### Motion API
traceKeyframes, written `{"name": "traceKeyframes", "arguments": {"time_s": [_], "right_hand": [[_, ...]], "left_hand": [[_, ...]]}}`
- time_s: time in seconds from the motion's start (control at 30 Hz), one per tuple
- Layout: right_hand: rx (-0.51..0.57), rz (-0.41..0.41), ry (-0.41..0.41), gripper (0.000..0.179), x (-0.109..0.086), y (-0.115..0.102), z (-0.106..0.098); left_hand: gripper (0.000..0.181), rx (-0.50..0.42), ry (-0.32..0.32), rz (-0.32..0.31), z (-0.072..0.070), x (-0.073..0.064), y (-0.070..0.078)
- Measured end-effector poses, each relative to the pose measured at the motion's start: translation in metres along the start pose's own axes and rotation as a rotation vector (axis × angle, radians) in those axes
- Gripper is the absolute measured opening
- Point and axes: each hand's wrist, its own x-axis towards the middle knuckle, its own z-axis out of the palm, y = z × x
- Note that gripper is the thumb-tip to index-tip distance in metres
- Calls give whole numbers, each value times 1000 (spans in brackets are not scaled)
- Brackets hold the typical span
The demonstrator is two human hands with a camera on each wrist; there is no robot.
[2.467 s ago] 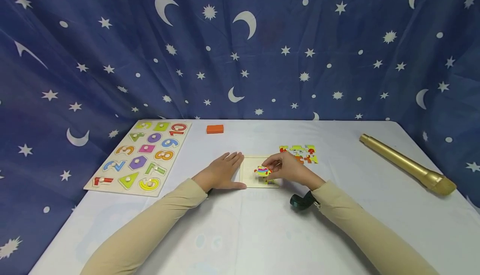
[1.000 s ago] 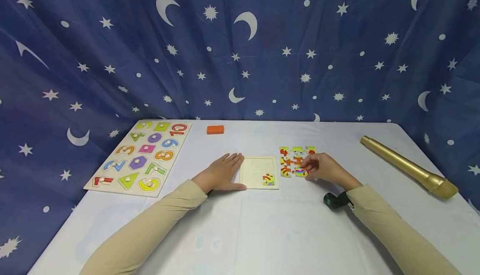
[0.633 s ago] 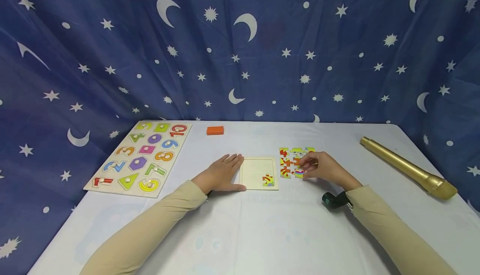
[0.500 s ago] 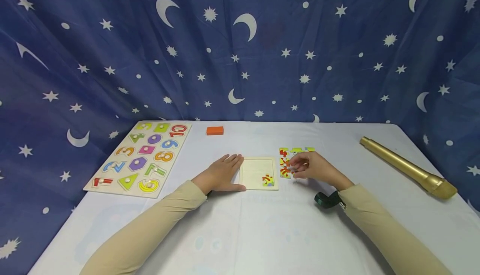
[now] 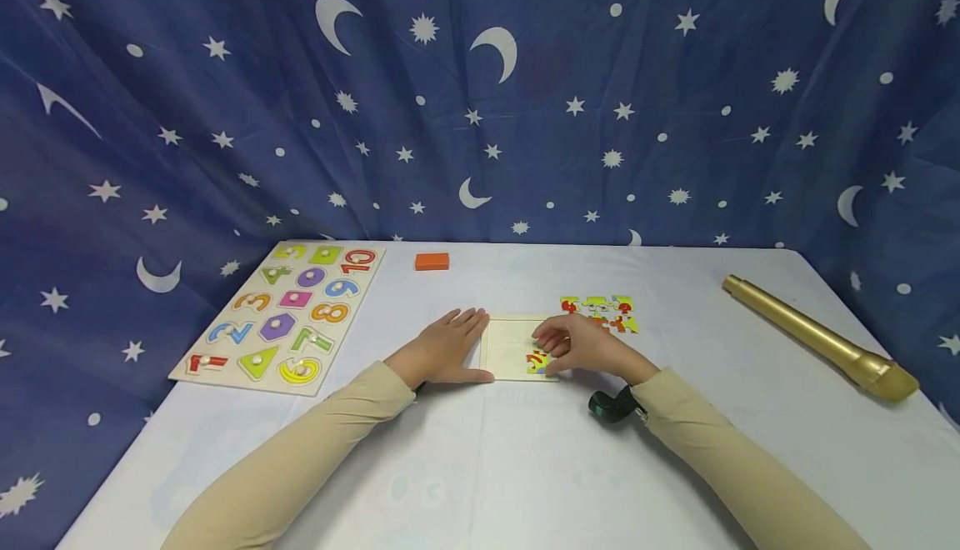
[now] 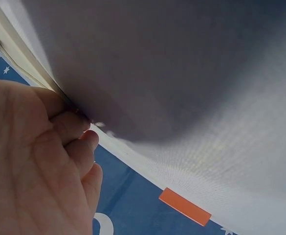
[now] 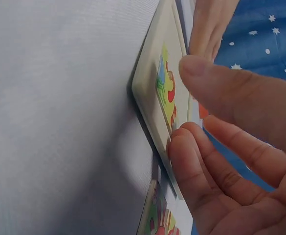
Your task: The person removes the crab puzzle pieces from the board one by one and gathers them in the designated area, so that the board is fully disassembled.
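Note:
A small square wooden puzzle tray (image 5: 504, 348) lies on the table, with one yellow-and-red jigsaw piece (image 5: 536, 362) set in its near right corner. My left hand (image 5: 441, 348) rests along the tray's left side, fingers stretched out and thumb at the near corner. Over the tray's right part is my right hand (image 5: 585, 346), fingertips close above the corner piece. In the right wrist view its thumb and fingers stand apart around the tray's edge, with nothing seen between them. Several loose jigsaw pieces (image 5: 597, 303) lie just beyond that hand, which hides some of them.
A number-and-shape peg board (image 5: 285, 314) lies at the left. An orange block (image 5: 432, 262) is near the table's back edge, and a gold microphone-shaped tube (image 5: 817, 335) at the right. Behind the table hangs a blue curtain (image 5: 555, 117) with moons and stars.
The right hand set a rainbow-striped piece it held over the tray back among the loose pieces, then came left over the tray again. The left hand stayed put.

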Motion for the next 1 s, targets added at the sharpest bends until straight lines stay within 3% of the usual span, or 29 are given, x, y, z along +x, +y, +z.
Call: {"name": "traceKeyframes", "arguments": {"time_s": [0.27,0.5,0.83,1.0], "right_hand": [[-37,17,-20,48,3,-7,7],[-55,70,13,50,6,-10,12],[-38,46,21,38,9,-11,21],[-91,22,22,36,6,-14,21]], "left_hand": [[98,3,-6,-5,2,2,0],[97,-10,3,-4,0,0,1],[97,-22,0,-3,-2,0,1],[97,-18,1,-2,-2,0,2]]}}
